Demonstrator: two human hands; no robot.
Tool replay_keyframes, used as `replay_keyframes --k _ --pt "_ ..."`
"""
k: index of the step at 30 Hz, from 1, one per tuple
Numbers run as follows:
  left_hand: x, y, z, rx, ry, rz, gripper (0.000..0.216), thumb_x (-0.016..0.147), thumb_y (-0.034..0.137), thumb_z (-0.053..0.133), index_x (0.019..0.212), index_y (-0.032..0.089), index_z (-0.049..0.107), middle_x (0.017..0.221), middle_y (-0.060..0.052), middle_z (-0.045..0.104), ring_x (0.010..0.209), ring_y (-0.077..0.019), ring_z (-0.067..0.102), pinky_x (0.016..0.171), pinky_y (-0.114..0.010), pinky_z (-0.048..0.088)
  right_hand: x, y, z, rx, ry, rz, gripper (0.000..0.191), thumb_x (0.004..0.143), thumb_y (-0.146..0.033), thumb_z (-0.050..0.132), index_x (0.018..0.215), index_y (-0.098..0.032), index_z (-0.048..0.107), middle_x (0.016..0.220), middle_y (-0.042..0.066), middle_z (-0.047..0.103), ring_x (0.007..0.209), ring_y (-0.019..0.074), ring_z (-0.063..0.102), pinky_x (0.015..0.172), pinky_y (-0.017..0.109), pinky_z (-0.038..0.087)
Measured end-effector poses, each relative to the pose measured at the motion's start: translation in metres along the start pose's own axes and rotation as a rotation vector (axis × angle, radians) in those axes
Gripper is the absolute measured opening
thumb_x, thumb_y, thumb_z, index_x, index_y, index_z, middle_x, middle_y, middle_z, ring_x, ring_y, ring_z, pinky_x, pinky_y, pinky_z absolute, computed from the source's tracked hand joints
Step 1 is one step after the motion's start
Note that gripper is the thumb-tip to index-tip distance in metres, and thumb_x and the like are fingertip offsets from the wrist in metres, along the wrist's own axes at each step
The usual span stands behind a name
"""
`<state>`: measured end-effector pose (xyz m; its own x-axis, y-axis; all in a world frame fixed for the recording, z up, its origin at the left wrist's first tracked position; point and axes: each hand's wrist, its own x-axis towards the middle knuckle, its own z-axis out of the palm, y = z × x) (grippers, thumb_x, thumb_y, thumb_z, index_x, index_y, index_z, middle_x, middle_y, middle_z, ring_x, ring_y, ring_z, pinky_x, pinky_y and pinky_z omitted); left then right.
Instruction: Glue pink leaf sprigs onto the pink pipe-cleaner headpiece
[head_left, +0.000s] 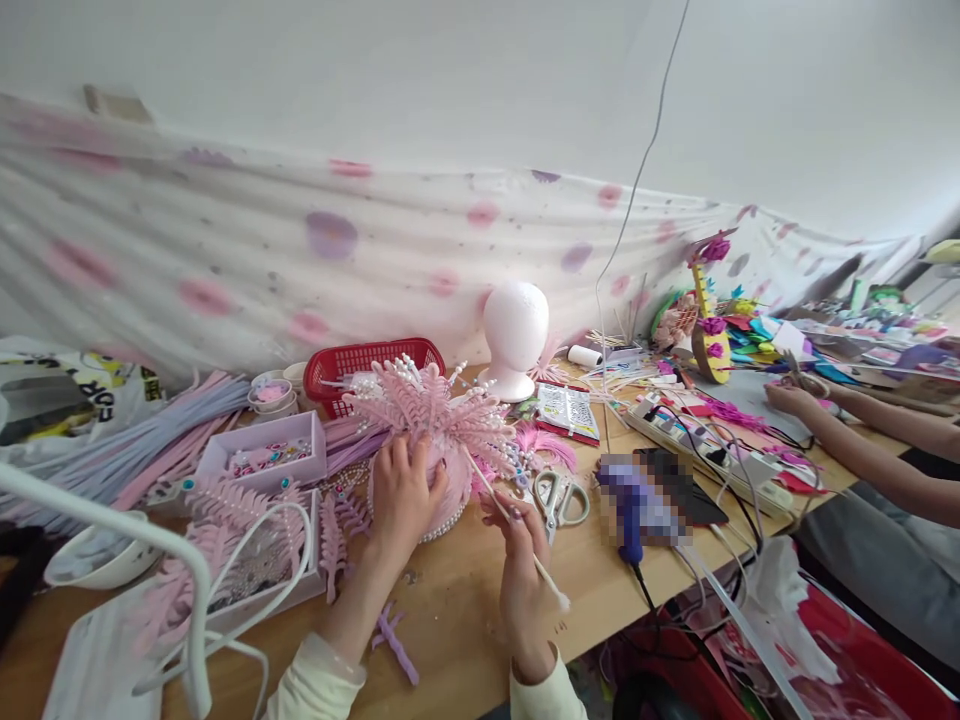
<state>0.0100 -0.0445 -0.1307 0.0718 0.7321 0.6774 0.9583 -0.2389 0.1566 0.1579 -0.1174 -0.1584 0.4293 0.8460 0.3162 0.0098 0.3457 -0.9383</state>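
My left hand (pixel 403 497) is cupped against the near side of a pink feathery headpiece (pixel 439 412) set with pearl-tipped stems, fingers curled round its base. A thin white stick (pixel 517 535) is pinched in my right hand (pixel 519 565), its far end reaching up into the headpiece's right side. The headpiece stands on the wooden table (pixel 457 610), just in front of a red basket (pixel 369 362).
Scissors (pixel 561 497) and a blurred purple tool (pixel 630 505) lie right of my hands. A white foam head (pixel 514 338) stands behind. Pink parts fill trays (pixel 264 455) at left. Another person's arms (pixel 847 440) work at right near a power strip (pixel 697 432).
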Motion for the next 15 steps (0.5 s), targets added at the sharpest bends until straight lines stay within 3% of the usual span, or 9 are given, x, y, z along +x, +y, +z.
replay_keyframes --k 2,5,8,11,15 --pt "-0.001 -0.002 0.002 -0.021 0.028 0.004 0.038 0.089 0.028 0.055 0.124 0.014 0.058 0.117 -0.017 0.057 0.106 -0.0330 0.054 0.092 -0.048 0.049 -0.001 0.001 -0.015 -0.034 0.078 -0.076 0.038 0.102 -0.041 0.040 0.086 -0.024 0.069 0.083 0.005 0.067 0.082 0.0225 0.065 0.077 0.038 0.051" --pt "-0.001 -0.008 0.005 -0.092 0.047 0.028 0.035 0.089 0.029 0.057 0.122 0.016 0.059 0.116 -0.016 0.056 0.107 -0.0320 0.054 0.094 -0.047 0.049 0.003 -0.009 -0.040 -0.043 0.136 -0.202 0.052 0.104 -0.044 0.033 0.064 -0.024 0.058 0.074 0.004 0.059 0.074 0.0199 0.061 0.069 0.033 0.049" --pt "0.000 -0.015 0.007 -0.147 0.035 0.027 0.034 0.088 0.030 0.058 0.119 0.018 0.062 0.116 -0.014 0.056 0.107 -0.0316 0.053 0.095 -0.047 0.049 0.016 -0.033 -0.054 -0.140 0.030 -0.208 0.043 0.105 -0.044 0.032 0.076 -0.024 0.058 0.070 0.001 0.056 0.064 0.0177 0.058 0.061 0.030 0.047" --pt "0.000 -0.019 0.006 -0.183 0.008 0.012 0.033 0.088 0.030 0.058 0.119 0.019 0.064 0.116 -0.013 0.056 0.108 -0.0311 0.052 0.097 -0.048 0.048 0.035 -0.051 -0.050 -0.562 -0.088 -0.265 0.030 0.102 -0.039 0.040 0.088 -0.022 0.062 0.077 0.004 0.062 0.070 0.0199 0.059 0.063 0.031 0.044" --pt "-0.003 -0.019 0.003 -0.223 0.005 0.019 0.032 0.088 0.027 0.056 0.118 0.019 0.065 0.117 -0.012 0.056 0.111 -0.0298 0.052 0.099 -0.046 0.048 0.065 -0.040 -0.029 -0.992 -0.222 -0.333 0.020 0.092 -0.033 0.058 0.103 -0.019 0.066 0.098 0.012 0.069 0.079 0.0248 0.064 0.065 0.031 0.042"
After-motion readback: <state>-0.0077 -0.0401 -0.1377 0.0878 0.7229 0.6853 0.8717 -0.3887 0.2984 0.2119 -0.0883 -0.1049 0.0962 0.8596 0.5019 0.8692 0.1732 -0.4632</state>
